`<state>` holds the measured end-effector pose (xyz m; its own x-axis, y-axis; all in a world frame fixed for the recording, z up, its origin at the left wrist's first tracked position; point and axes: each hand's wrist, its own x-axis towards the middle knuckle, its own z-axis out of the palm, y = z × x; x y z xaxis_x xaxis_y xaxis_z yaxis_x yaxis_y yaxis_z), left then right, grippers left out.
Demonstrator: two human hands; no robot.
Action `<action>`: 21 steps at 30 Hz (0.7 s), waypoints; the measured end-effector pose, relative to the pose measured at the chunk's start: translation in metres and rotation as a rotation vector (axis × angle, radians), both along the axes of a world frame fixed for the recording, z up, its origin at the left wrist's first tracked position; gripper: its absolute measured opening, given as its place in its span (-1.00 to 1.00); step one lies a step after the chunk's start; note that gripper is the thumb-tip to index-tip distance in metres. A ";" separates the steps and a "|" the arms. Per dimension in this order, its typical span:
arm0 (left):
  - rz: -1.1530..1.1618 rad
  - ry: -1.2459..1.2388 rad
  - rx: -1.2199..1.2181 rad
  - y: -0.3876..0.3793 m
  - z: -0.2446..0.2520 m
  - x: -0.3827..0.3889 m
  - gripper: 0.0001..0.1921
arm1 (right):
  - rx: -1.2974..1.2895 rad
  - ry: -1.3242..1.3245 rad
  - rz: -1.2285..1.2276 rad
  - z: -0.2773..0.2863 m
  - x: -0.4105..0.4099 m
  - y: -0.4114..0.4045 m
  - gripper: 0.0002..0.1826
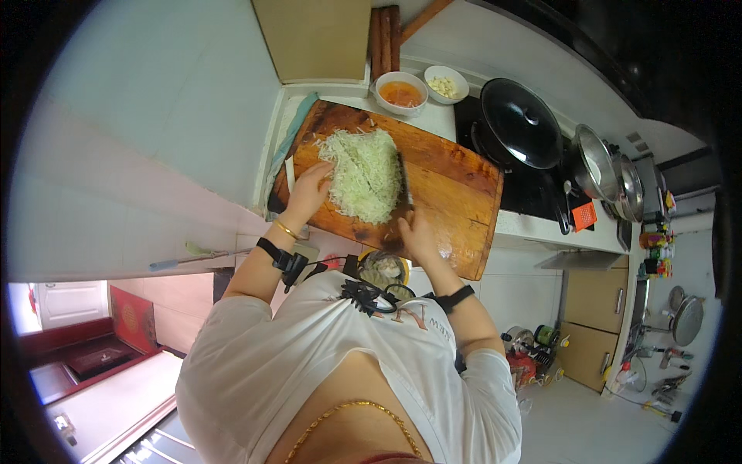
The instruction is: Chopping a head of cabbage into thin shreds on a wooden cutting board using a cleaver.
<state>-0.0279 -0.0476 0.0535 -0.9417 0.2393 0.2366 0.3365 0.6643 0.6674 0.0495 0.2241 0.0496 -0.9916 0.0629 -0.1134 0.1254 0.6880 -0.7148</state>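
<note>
A heap of finely shredded cabbage lies on the left half of a large wooden cutting board. My left hand is at the heap's left edge, fingers slightly bent and touching the shreds; nothing is seen held in it. My right hand grips a kitchen knife by its handle, the dark blade standing along the right side of the heap. Part of the blade is hidden or blurred. A pale strip of vegetable lies beside my left hand near the board's left edge.
Behind the board stand a bowl of orange liquid and a bowl of pale chopped pieces. On the right, a lidded black wok sits on the cooktop, with metal basins beyond. Below the board is a bin with scraps.
</note>
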 end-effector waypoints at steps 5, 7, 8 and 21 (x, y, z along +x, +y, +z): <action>0.187 0.079 -0.014 -0.023 -0.017 -0.002 -0.59 | -0.029 0.020 0.064 -0.006 -0.005 -0.023 -0.70; 0.220 0.132 -0.023 -0.030 -0.024 -0.002 -0.59 | -0.082 0.077 0.065 -0.019 -0.010 -0.005 -0.70; 0.234 0.095 0.014 -0.031 -0.024 0.000 -0.59 | -0.136 0.127 0.062 -0.024 -0.013 0.007 -0.70; 0.379 -0.078 -0.046 -0.078 -0.052 0.011 -0.42 | 0.194 0.030 0.231 -0.014 -0.100 -0.003 -0.66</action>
<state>-0.0168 -0.1256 0.0017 -0.9801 -0.1202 0.1577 0.0109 0.7615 0.6481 -0.0501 0.2209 0.0360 -0.9849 -0.1466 -0.0920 -0.0690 0.8200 -0.5682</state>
